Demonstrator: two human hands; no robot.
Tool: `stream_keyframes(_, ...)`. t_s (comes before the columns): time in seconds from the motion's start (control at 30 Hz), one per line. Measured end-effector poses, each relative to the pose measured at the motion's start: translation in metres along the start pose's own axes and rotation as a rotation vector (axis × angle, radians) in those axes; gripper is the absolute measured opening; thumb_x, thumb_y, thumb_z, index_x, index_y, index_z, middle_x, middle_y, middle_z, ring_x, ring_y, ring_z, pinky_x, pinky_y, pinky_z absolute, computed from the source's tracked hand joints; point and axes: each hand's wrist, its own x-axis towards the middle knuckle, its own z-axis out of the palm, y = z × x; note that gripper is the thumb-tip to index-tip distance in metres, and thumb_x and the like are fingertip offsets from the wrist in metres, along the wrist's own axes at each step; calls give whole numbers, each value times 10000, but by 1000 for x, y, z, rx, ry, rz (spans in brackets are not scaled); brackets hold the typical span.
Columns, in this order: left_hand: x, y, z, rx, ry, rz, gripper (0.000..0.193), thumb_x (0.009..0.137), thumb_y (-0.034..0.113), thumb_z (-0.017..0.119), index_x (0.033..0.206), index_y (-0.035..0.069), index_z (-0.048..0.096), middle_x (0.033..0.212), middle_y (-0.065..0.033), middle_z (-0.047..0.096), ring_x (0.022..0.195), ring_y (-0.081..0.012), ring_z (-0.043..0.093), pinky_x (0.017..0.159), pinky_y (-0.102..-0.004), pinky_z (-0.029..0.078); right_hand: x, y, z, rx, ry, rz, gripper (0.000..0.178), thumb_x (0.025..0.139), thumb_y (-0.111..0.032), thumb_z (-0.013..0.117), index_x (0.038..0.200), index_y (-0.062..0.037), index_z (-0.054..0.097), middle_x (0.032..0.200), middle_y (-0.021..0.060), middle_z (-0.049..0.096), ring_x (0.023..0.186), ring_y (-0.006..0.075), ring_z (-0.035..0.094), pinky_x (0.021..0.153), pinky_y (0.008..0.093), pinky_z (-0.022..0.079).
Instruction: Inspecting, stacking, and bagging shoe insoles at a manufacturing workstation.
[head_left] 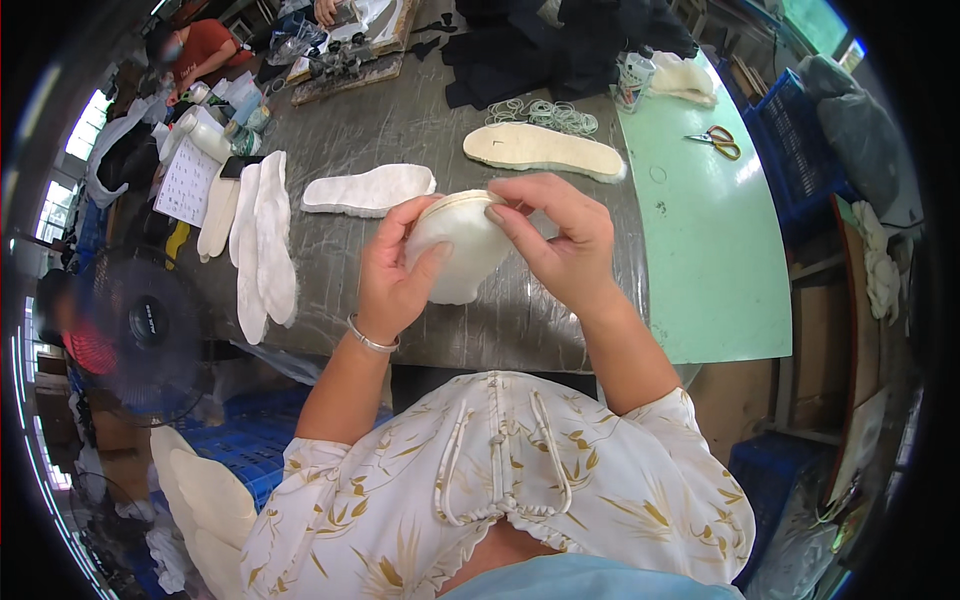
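Note:
Above the near part of the table, both my hands hold a white fleecy insole [462, 250], with a cream layered edge along its top. My left hand [398, 265] is closed round its left side, thumb on the front face and fingers behind. At the upper right edge, my right hand [562, 235] pinches it between thumb and fingers. Behind the hands lie a white insole [368, 189] and a cream-faced insole [545, 151] with a fluffy rim. Whether the held piece is one insole or two together I cannot tell.
Several white insoles [268, 245] lie at the left, near a phone and paper. Rubber bands [545, 115] and black cloth [530, 60] are at the back. Scissors [718, 141] rest on a green board [710, 260] at right. A fan [145, 320] stands left; a person [205, 52] sits far left.

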Motion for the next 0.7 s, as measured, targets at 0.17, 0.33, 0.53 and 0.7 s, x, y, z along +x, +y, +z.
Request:
stream_keyframes(0.17, 4, 2, 1, 72, -9, -70, 325, 911, 65, 606, 1225, -9, 562, 1161, -89, 631, 1052, -145, 586, 908, -278, 466, 4, -2, -3, 242, -93, 223, 170, 793, -11, 726, 961, -4, 708, 832, 71, 662, 717, 130, 610, 638, 255, 503)
stream_keyframes(0.33, 3, -3, 1, 143, -33, -21, 257, 922, 79, 598, 1161, -13, 600, 1044, -72, 647, 942, -126, 596, 824, -256, 476, 5, 2, -4, 325, -80, 425, 90, 828, -61, 719, 901, -10, 716, 874, 51, 682, 746, 97, 606, 686, 243, 508)
stream_keyframes(0.53, 15, -4, 5, 238, -63, 9, 349, 904, 179, 663, 1199, 12, 582, 1004, -61, 638, 925, -125, 592, 814, -257, 473, -5, 6, -18, 318, -282, 381, 265, 904, -120, 656, 1142, -4, 650, 974, 64, 689, 848, 105, 609, 770, 259, 505)
stream_keyframes(0.7, -4, -44, -19, 28, -299, -301, 770, 783, 339, 801, 1378, 33, 421, 1204, -87, 592, 1077, -151, 565, 906, -300, 464, -30, 25, -46, 417, 114, 709, 239, 926, -102, 619, 1112, 45, 650, 976, 58, 687, 888, 98, 617, 806, 252, 496)
